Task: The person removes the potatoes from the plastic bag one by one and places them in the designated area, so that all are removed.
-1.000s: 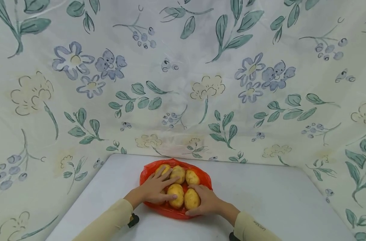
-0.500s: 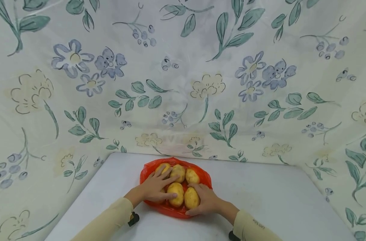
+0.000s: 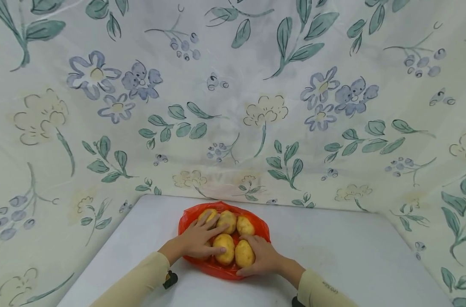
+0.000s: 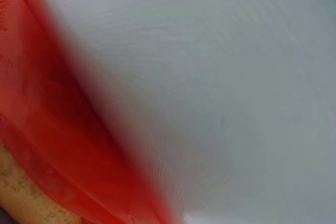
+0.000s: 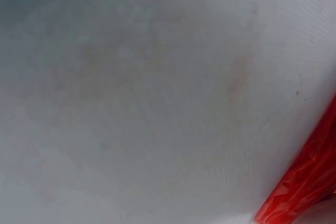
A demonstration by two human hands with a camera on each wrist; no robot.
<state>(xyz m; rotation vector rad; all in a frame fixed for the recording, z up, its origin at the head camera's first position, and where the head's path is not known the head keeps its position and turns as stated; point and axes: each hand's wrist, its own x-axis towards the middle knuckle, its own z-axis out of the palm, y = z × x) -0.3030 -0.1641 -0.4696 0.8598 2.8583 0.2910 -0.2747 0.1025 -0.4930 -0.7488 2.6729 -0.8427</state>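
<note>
In the head view several yellow potatoes (image 3: 224, 249) lie in a red plastic bag (image 3: 206, 268) with its mouth spread wide. My left hand (image 3: 196, 240) rests across the potatoes at the left with its fingers spread; its thumb lies on the front middle potato. My right hand (image 3: 265, 256) curves round the right side of the front right potato (image 3: 244, 253), thumb at the near side and index finger at the far side. Its other fingers are hidden. The left wrist view catches a potato (image 4: 26, 198) inside the red bag's edge (image 4: 68, 135).
A white table (image 3: 325, 256) carries the bag, which sits near its back edge. Behind and on both sides hangs a floral cloth (image 3: 233, 140). Dark wrist-worn devices (image 3: 170, 279) show under the cream sleeves (image 3: 140, 277). The right wrist view holds mostly tabletop (image 5: 131, 103).
</note>
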